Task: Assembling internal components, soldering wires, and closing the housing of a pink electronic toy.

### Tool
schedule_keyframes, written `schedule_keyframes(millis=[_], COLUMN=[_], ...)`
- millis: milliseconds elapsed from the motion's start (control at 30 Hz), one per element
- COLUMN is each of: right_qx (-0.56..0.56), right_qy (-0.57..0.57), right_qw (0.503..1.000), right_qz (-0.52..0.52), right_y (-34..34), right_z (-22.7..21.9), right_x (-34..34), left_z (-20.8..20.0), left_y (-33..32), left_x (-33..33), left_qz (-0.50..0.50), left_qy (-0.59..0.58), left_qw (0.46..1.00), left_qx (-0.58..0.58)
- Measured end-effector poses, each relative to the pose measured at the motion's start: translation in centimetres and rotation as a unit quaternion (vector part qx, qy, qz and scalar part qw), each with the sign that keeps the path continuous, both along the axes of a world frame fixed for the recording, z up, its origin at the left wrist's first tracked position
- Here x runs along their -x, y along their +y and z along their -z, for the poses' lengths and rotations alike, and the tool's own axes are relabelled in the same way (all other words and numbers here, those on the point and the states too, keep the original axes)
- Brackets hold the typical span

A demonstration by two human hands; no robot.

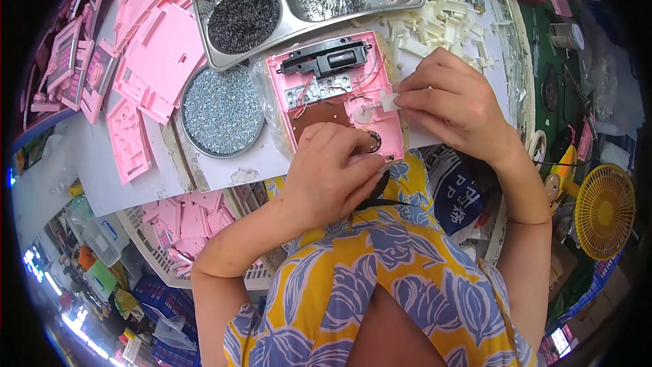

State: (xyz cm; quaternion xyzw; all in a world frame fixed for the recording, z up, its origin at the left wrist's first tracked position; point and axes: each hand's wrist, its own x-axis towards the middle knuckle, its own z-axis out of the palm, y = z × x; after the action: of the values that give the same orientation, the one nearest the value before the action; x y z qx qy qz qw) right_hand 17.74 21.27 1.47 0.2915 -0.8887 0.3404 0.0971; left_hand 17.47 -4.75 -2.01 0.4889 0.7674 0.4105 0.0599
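An open pink plastic housing point(343, 107) lies in front of me. Across its top sits a black plastic mechanism point(326, 59), with a metal plate point(319, 90) and thin red wires below. My left hand point(333, 166) is closed on the housing's lower part, fingers curled beside a round black-rimmed part point(374, 141) and covering some of the brown board point(319, 119). Between thumb and forefinger, my right hand point(448, 98) pinches a small white plastic piece point(389, 102) at the housing's right edge. A small coil spring point(371, 107) lies against that piece, inside the housing.
A metal tray point(288, 20) of springs stands beyond the housing. Left of it are a round dish of small screws point(223, 112) and stacked pink shells point(159, 54). White plastic pieces point(441, 24) are heaped at the far right. A yellow fan point(604, 212) is at right.
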Motion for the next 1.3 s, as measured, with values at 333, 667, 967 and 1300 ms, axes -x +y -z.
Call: schedule_keyframes(millis=[333,667,967,1300], right_qx=[-0.038,0.017,-0.080,-0.107], right_qy=[0.004,0.037,0.016,0.008], right_qw=[0.998,0.998,0.997,0.960], right_qz=[-0.051,-0.048,0.001,0.259], right_y=[-0.7,-1.3,-2.8,6.5], right_z=[0.8,3.2,3.0,0.5], right_x=[-0.1,-0.6,-1.3,-1.5], left_z=[0.8,0.7,0.7,-2.0], left_y=[-1.2,-1.1,-0.9,0.7], left_x=[-0.3,-0.2,0.1,3.3], left_qz=[-0.066,-0.057,-0.026,-0.024], left_qy=[0.017,0.020,0.044,-0.057], left_qw=[0.998,0.998,0.996,0.996], left_qx=[0.014,0.017,0.075,0.066])
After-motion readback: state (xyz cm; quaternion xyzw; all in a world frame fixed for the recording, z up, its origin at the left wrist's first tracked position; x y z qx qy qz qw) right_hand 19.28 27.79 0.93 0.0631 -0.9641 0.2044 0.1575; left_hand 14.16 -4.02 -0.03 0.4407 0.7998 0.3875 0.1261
